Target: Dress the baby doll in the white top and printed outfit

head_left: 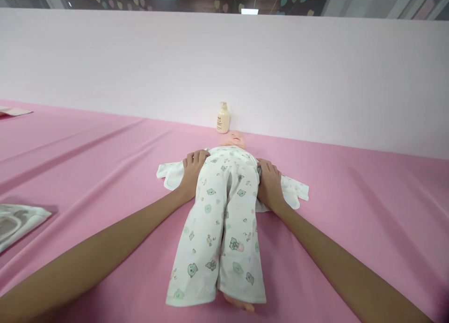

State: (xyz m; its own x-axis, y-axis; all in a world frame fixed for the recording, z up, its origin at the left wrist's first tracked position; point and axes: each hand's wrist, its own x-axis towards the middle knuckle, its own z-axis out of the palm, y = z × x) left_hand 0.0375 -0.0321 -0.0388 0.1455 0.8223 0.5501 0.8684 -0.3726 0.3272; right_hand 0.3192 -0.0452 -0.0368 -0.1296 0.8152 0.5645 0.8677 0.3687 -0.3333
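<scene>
A baby doll (235, 138) lies on its back on the pink sheet (87, 173), head toward the wall. It wears white trousers (219, 229) printed with small green animals, and a bare foot (240, 304) pokes out at the near end. My left hand (192, 171) grips the left side of the trouser waist, fingers curled over the band. My right hand (268, 182) holds the right side of the waist the same way. A white printed garment (294, 192) lies spread under the doll, its sleeves sticking out on both sides.
A cream pump bottle (223, 118) stands against the pale wall (315, 79) just beyond the doll's head. Folded white cloth (17, 222) lies at the left edge. Another pale cloth (12, 111) lies at the far left.
</scene>
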